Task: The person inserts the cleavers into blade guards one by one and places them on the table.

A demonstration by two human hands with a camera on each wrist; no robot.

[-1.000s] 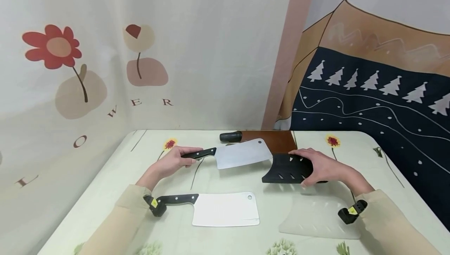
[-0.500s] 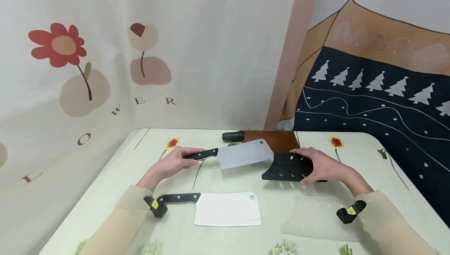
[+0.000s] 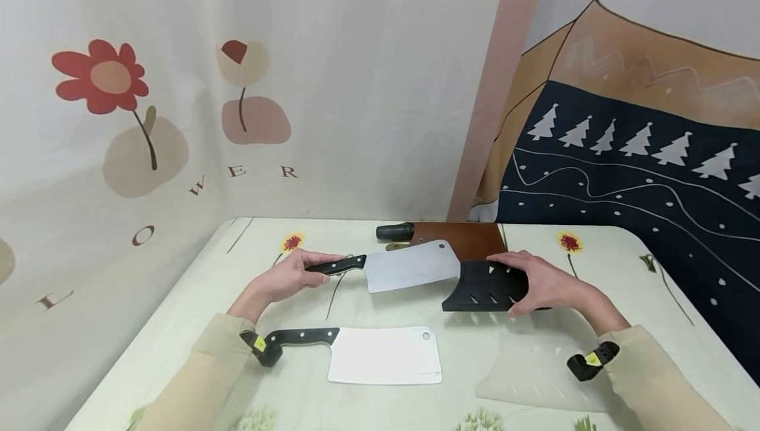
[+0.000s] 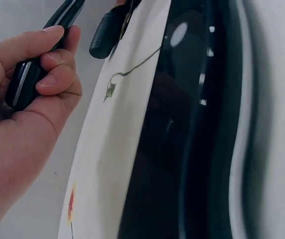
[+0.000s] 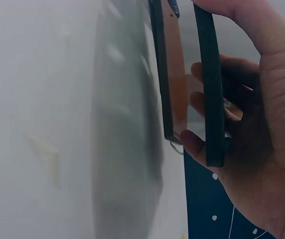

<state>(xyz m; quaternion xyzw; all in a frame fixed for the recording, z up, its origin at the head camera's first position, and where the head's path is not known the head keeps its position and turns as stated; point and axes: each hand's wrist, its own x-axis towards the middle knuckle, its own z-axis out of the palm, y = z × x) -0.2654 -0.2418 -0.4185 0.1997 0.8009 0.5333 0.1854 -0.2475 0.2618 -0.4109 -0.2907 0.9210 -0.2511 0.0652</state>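
My left hand [image 3: 284, 280] grips the black riveted handle of a cleaver [image 3: 410, 267], raised over the table with its blade pointing right. In the left wrist view, curled fingers and thumb wrap that handle [image 4: 25, 84]. A black blade sheath [image 3: 483, 286] with slots is held by my right hand [image 3: 543, 282], thumb at the near edge and fingers at the far one. The blade's far end meets the sheath's left edge; whether it is inside cannot be told. In the right wrist view, the sheath [image 5: 213, 94] appears edge-on between thumb and fingers.
A second cleaver [image 3: 384, 355] lies flat nearer me, its black handle beside the left wrist camera. Under my right forearm lies a translucent white blade sheath [image 3: 534, 371]. At the table's back edge rests a brown flat piece [image 3: 466, 236] with a black handle [image 3: 394, 232].
The raised cleaver has dipped slightly. Both hands keep their holds, and the sheath stays nearly where it was. The whole head view has shifted a little.
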